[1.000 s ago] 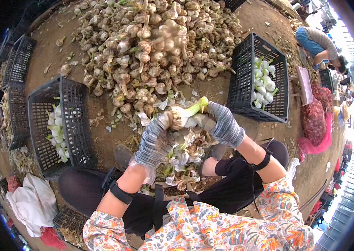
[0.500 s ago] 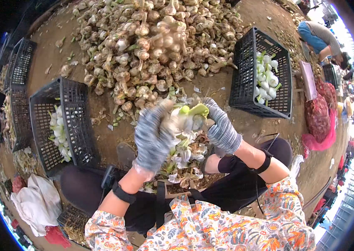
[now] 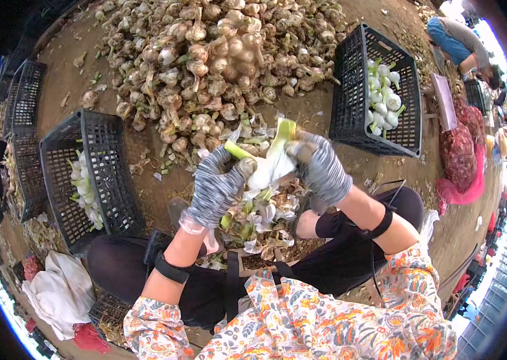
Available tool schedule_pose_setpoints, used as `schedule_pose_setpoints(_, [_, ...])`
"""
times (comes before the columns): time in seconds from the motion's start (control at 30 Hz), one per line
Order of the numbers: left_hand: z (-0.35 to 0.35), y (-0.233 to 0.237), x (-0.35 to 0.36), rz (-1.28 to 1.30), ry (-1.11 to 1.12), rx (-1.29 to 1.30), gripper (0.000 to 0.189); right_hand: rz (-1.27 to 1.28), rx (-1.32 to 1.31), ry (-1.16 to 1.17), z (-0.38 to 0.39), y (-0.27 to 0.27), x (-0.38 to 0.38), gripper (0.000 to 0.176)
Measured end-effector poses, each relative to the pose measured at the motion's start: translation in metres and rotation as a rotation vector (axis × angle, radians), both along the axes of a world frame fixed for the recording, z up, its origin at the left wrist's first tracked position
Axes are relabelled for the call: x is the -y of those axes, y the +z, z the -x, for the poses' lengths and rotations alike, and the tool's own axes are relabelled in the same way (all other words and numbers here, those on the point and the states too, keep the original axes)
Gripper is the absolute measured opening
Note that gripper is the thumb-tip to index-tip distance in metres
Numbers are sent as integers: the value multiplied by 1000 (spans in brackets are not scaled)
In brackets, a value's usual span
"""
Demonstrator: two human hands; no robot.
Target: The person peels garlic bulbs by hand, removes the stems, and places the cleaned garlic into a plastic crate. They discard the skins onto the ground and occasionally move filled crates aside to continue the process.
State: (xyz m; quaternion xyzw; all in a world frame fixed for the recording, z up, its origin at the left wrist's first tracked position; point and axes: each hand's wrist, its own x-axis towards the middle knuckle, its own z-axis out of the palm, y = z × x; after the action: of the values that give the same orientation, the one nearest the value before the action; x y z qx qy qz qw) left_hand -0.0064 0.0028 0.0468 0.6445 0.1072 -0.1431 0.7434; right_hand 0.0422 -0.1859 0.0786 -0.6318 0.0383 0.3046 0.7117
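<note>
In front of my lap, my left hand [image 3: 216, 187], in a grey striped glove, is closed around a white garlic bulb [image 3: 260, 178] whose green stem [image 3: 238, 150] points up to the left. My right hand [image 3: 324, 171], in a matching glove, pinches a pale green strip of outer skin [image 3: 283, 138] standing away from the stem and still joining the bulb low down. Below both hands lies a heap of shed skins and leaves [image 3: 262, 222] on the ground between my legs. My right fingertips are partly hidden behind the strip.
A large pile of unpeeled garlic [image 3: 205, 66] lies ahead. Black crates with clean white bulbs stand at left [image 3: 88, 180] and right [image 3: 376, 90]. Red mesh sacks [image 3: 460, 156] lie at far right, near another person [image 3: 460, 45] bending over. A white cloth [image 3: 58, 294] lies lower left.
The strip of skin has come away from the stem, and my right hand has drawn it up and to the right. The bulb now shows cleaner white. The view has shifted slightly.
</note>
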Motion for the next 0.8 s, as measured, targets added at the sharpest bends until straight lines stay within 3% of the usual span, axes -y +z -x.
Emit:
schedule_pose_setpoints(0.1, [-3,14,-3,151,-58,114,18,-215,-489,-227,-9,-3,0,18])
schedule_pose_setpoints(0.13, [-4,10,-6,205,-113,195,21,-216,-489,-230,-11,-7,3,18])
schedule_pose_setpoints(0.2, [-9,4,-11,239,-196,257,24,-249,-907,-178,-14,-21,10,20])
schedule_pose_setpoints(0.23, [-10,3,-12,272,-279,318,27,-175,-920,-225,-14,-25,8,12])
schedule_pose_setpoints(0.27, [-3,4,-9,505,-188,113,31,-38,-651,-13,-6,-33,7,16])
schedule_pose_setpoints(0.3, [-2,6,-7,503,-189,112,31,96,-375,198,2,-40,6,22])
schedule_pose_setpoints(0.33, [-1,7,-6,649,-43,-44,33,393,343,534,6,-46,2,31])
schedule_pose_setpoints(0.37, [-2,8,-6,789,108,-201,35,400,978,562,20,-67,5,21])
schedule_pose_setpoints(0.43, [-4,-19,-14,929,398,-403,33,74,57,488,35,-16,8,32])
schedule_pose_setpoints(0.47, [-5,-34,-22,1031,411,-447,33,-32,-281,573,24,7,10,41])
schedule_pose_setpoints(0.5, [-7,-37,-26,1135,424,-487,33,-266,-447,572,19,6,17,42])
schedule_pose_setpoints(0.57, [-5,-39,-27,1136,419,-486,29,-40,-385,627,11,-5,16,42])
schedule_pose_setpoints(0.6, [-6,-34,-26,1134,395,-497,26,55,-173,753,14,-11,12,42])
schedule_pose_setpoints(0.63, [-7,-27,-25,1132,385,-502,26,56,-172,742,14,-15,8,42])
schedule_pose_setpoints(0.7, [-10,-9,-23,900,682,-530,30,704,347,1364,10,-26,4,47])
schedule_pose_setpoints(0.77, [-12,3,-38,1124,858,-605,34,674,335,1309,6,-60,13,46])
schedule_pose_setpoints(0.8, [-13,0,-54,1177,952,-586,35,777,398,1208,-1,-80,18,41])
